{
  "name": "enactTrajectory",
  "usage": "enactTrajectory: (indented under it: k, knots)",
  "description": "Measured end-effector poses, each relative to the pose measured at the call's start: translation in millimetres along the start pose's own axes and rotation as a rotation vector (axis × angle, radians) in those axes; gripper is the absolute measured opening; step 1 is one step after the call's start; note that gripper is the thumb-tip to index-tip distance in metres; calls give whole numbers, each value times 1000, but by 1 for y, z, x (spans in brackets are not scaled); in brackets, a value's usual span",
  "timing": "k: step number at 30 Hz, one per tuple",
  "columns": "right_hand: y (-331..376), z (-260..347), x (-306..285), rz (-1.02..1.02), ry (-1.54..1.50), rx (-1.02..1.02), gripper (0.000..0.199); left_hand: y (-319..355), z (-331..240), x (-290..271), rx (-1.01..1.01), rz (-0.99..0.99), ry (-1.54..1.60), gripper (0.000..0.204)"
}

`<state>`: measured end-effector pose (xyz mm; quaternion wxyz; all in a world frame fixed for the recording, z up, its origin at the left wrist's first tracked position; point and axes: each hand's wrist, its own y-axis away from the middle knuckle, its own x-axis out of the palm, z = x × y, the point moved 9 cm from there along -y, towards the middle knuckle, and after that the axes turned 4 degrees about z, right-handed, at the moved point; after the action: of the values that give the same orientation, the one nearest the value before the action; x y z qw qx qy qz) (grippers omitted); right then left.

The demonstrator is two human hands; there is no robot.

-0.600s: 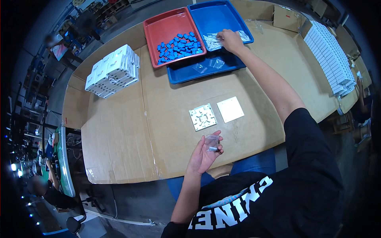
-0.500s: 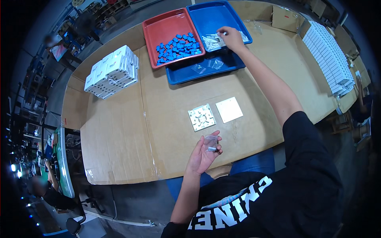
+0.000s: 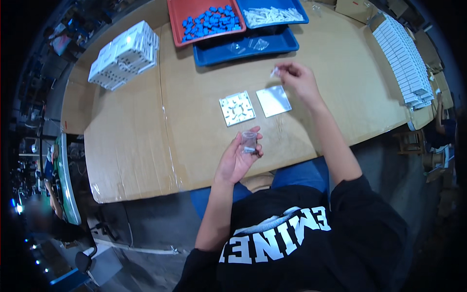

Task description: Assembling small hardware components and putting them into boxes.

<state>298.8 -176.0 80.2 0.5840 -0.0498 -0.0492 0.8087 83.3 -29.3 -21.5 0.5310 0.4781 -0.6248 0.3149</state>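
My left hand (image 3: 232,161) is closed around a small clear plastic bag (image 3: 249,139), which has something small and pale at its bottom. Between the fingertips of my right hand (image 3: 302,83) is a small white slender piece (image 3: 275,72), partly covered by the fingers. Just below that hand lies a flat white square plate (image 3: 274,101). Beside it, to the left, rests a white square tray-like housing (image 3: 237,108) with moulded shapes inside. White slender pieces (image 3: 272,16) like the one in my right hand fill part of the upper blue tray (image 3: 302,20).
A red tray (image 3: 176,24) holds many blue plastic parts (image 3: 209,23). Under the two trays sits another blue tray (image 3: 209,57) with small clear bags (image 3: 259,45). White boxes or housings are stacked at the left (image 3: 124,56) and the right (image 3: 404,63). Cardboard (image 3: 131,146) covers the table.
My right hand has come back from the upper blue tray toward me, carrying a white piece to above the square plate. My left hand still holds the bag. The whole view has shifted.
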Motion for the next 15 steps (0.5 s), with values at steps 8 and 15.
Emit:
enactTrajectory:
  k: [8, 15]
  knots:
    - [97, 3, 64, 368, -30, 170, 15, -1, 1, 6, 2, 24, -66, 57]
    - [95, 29, 102, 706, 306, 78, 14, 1, 1, 8, 32, 50, -137, 48]
